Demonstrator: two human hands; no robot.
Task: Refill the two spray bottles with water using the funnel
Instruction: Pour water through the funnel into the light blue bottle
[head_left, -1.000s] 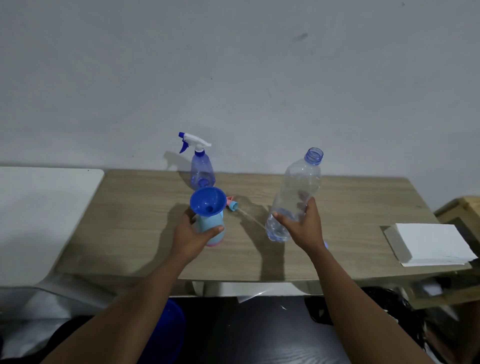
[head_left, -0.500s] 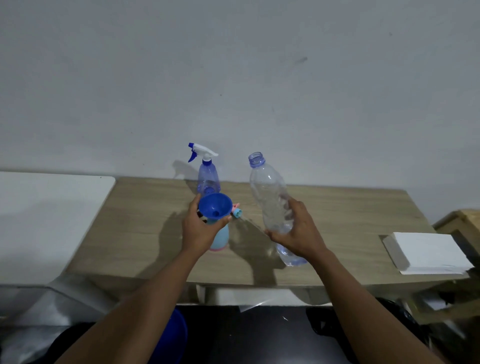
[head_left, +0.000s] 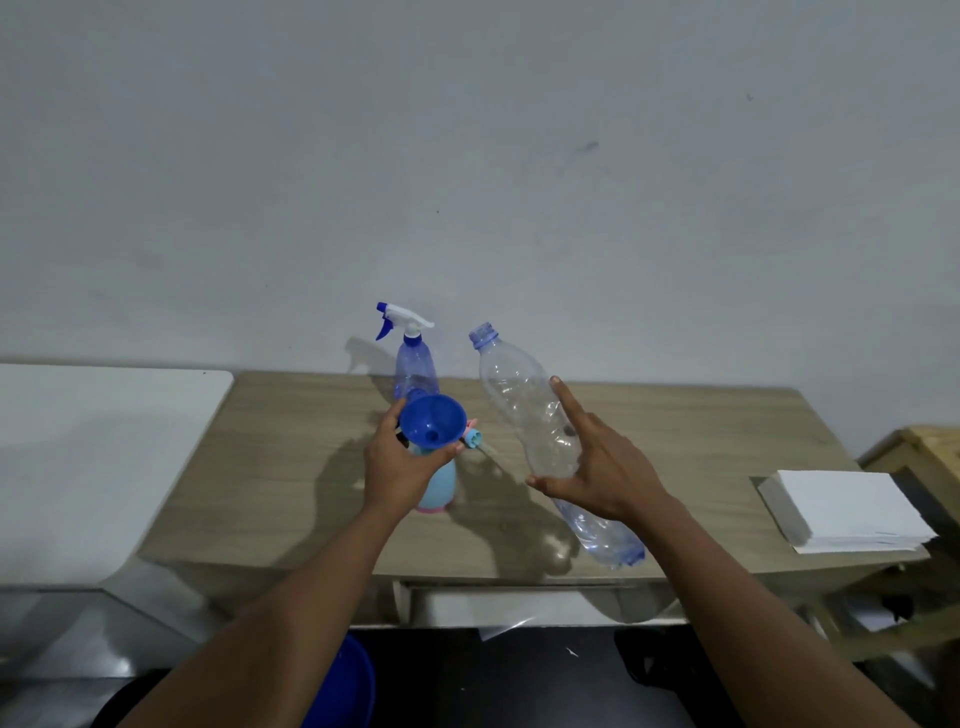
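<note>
Two spray bottles (head_left: 415, 358) (head_left: 437, 486) (one uncapped), one funnel (head_left: 432, 419), one water bottle (head_left: 524, 400).

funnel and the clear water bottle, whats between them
In the head view, a small pink and blue spray head lies on the table between the funnel and water bottle.

A wood-grain tabletop (head_left: 291, 467) against the wall carries a blue spray bottle (head_left: 414, 364) at the back, a pale blue bottle (head_left: 439, 488) (funnel on top) nearer, and white paper (head_left: 847, 512) at its right end.
</note>
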